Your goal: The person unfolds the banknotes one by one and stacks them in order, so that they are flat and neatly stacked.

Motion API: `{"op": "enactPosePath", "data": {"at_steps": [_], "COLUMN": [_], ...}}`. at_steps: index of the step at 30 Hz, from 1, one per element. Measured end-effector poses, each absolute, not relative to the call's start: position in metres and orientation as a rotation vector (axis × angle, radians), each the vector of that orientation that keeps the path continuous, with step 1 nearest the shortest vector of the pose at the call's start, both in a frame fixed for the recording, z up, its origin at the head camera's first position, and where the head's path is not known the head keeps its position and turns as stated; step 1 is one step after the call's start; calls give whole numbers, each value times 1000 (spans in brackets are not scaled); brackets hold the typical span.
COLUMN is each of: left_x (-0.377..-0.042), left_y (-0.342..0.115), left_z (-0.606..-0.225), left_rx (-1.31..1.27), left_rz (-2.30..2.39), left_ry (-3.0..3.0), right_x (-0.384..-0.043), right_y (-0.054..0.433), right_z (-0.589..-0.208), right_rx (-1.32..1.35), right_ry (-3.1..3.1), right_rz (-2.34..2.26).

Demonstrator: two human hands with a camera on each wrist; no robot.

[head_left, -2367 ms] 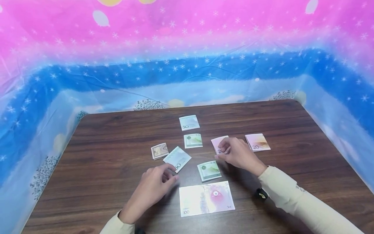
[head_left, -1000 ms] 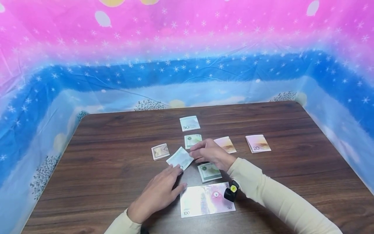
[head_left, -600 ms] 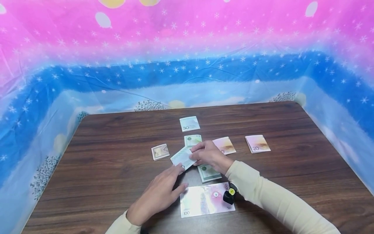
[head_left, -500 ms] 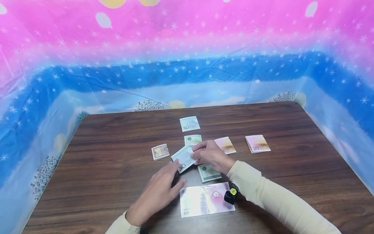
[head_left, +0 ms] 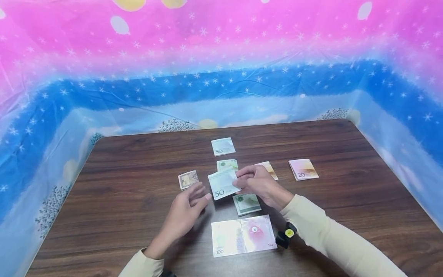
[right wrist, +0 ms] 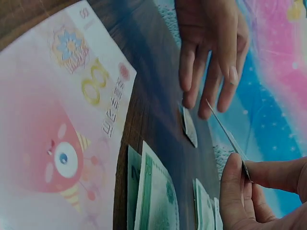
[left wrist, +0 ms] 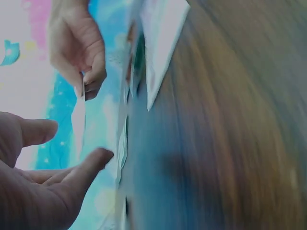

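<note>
My right hand (head_left: pixel 264 184) pinches a green 50 banknote (head_left: pixel 223 184) by its right edge, with thumb and fingers on opposite faces. The right wrist view shows the banknote (right wrist: pixel 228 136) edge-on, raised off the table. To its left, my left hand (head_left: pixel 185 211) hovers with fingers loosely bent and thumb apart. Nothing is held in it, and a gap lies between its thumb and fingers (left wrist: pixel 96 160) in the left wrist view. Just under the raised banknote lies a folded green note (head_left: pixel 247 204). Another folded green note (head_left: pixel 227 164) sits behind it, partly covered.
An open pink 100 note (head_left: pixel 242 236) with a cartoon eye lies nearest me. A brown folded note (head_left: pixel 188 179) lies left, a 50 (head_left: pixel 223 146) at the back, and a pink 20 (head_left: pixel 303 169) right. Another pink note (head_left: pixel 271 171) is partly behind my right hand.
My right hand has moved left from the pink note and taken the 50 banknote, lifting it up and rightward off the table. My left hand has come off it and drawn back left.
</note>
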State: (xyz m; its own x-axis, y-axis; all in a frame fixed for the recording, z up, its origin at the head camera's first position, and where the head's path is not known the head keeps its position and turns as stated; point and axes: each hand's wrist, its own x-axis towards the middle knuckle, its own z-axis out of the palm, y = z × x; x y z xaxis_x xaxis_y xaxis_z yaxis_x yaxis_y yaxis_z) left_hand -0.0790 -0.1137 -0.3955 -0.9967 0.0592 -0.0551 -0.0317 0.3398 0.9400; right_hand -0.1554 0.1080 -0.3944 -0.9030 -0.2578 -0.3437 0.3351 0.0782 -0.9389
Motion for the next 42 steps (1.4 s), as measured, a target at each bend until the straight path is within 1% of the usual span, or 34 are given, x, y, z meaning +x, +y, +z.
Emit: {"op": "enactPosePath", "data": {"at_steps": [6, 13, 26, 42], "left_x": [-84, -84, -80, -81], "left_y": [-111, -106, -98, -84], "left_z": [-395, -389, -380, -383], "left_rx": [-153, -229, -145, 4], "left_rz": [2106, 2218, 2235, 2172], "left_ry": [2056, 1864, 1806, 1816], "right_x": [-143, -132, -119, -98], "right_y": [111, 111, 116, 117], "right_z": [-395, -394, -395, -389], "right_rx": [76, 86, -14, -86], "right_ry": [1919, 1896, 1885, 1835], "right_rz": [-1895, -1937, -1953, -1933]}}
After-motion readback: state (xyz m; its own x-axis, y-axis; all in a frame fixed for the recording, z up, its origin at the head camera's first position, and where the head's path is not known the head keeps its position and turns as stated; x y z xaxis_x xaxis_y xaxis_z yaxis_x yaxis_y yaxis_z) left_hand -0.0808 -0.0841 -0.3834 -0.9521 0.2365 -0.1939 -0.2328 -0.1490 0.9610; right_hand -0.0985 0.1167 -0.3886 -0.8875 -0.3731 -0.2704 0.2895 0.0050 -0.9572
